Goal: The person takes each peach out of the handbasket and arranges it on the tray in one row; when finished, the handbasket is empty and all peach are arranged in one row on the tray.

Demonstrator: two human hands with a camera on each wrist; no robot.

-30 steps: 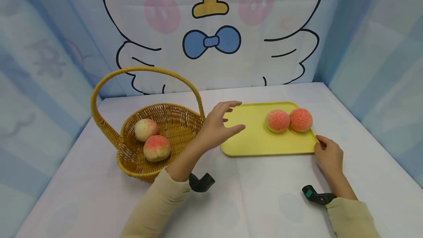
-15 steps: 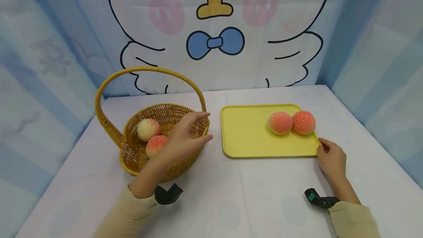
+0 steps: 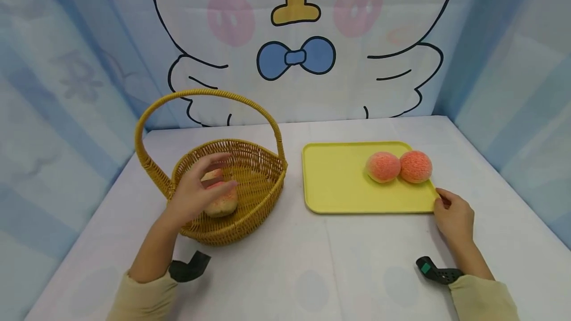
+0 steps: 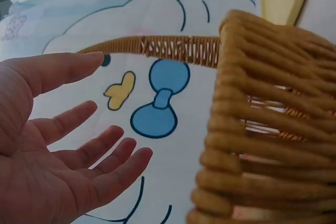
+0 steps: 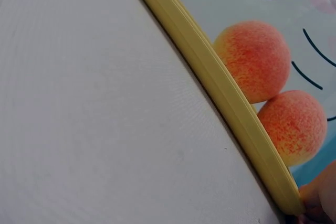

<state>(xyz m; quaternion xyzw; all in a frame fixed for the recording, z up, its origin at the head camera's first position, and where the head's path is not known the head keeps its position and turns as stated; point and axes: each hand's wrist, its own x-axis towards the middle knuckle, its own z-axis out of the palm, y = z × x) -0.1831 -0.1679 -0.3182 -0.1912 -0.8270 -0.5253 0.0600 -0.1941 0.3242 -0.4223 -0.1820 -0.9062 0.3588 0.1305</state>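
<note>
The head view is evenly bright, the left wrist view dimmer, its basket (image 4: 236, 106) seemingly soft-focused.

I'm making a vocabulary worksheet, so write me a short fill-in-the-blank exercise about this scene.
1. The tray is coloured ____.
2. The number of peaches on the tray is ____.
3. Of the tray and the basket, the left hand is nearer the ____.
4. The right hand holds a corner of the ____.

Missing words: yellow; two; basket; tray.
</note>
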